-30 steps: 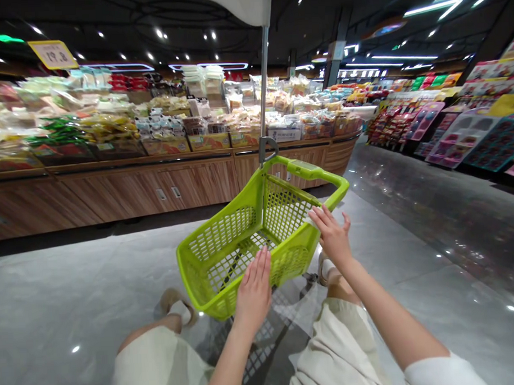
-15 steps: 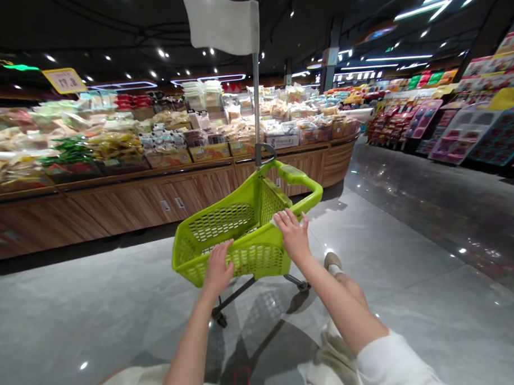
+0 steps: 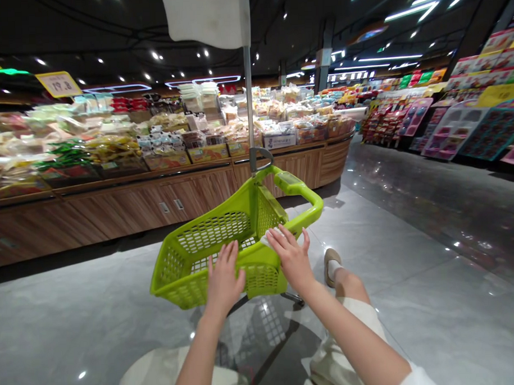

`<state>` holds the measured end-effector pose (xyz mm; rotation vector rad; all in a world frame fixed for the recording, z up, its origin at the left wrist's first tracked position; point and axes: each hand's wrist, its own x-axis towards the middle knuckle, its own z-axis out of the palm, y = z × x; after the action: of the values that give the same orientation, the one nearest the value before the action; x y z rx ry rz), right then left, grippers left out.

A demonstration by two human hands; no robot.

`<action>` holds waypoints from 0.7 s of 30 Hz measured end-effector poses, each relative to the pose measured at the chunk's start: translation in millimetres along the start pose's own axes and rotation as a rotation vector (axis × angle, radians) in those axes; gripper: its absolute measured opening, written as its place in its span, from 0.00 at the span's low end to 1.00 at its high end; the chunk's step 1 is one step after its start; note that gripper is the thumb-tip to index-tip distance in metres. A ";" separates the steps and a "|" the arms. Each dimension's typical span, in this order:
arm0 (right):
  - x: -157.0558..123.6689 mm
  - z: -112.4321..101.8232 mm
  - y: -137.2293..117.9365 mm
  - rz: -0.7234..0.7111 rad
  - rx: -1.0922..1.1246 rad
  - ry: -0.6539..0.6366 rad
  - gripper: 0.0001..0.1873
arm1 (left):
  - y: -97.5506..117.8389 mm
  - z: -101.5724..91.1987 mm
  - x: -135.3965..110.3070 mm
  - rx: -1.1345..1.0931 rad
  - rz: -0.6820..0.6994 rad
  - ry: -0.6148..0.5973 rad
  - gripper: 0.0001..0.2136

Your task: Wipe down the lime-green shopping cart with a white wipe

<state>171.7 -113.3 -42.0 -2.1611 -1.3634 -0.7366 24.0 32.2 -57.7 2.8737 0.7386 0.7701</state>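
A small lime-green shopping cart (image 3: 187, 256) stands on the grey floor in front of me, its basket empty. My left hand (image 3: 224, 278) lies flat on the near rim of the basket, fingers stretched out. My right hand (image 3: 290, 256) rests on the same rim a little to the right, fingers spread, with a bit of white under the fingertips that I cannot make out. A metal pole (image 3: 249, 103) with a white flag (image 3: 209, 17) rises from the cart's far end beside its green handle (image 3: 297, 191).
A long wooden display counter (image 3: 156, 199) piled with packaged food runs across the left and middle. Racks of colourful goods (image 3: 469, 126) line the right. Shiny grey floor (image 3: 411, 254) stretches to the right. My legs and one shoe (image 3: 331, 263) show below.
The cart has tipped and swung a little left and nearer. Both hands went from gripping the rim to lying flat on it, closer together.
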 end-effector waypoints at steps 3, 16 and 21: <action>-7.7 -16.8 8.0 -0.057 -0.045 0.005 0.30 | 53.1 -4.9 12.1 -0.128 0.194 -0.043 0.36; -13.4 -75.9 96.4 0.168 -0.181 0.077 0.38 | 147.9 23.2 -5.6 -0.101 0.253 0.034 0.42; -34.0 -71.7 59.9 -0.022 -0.177 -0.043 0.40 | 159.2 27.4 -11.3 -0.073 0.231 0.054 0.40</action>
<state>200.8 -205.2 -17.9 -2.3137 -1.3917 -0.8526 97.6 -112.0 -56.0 2.9145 0.3779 0.8827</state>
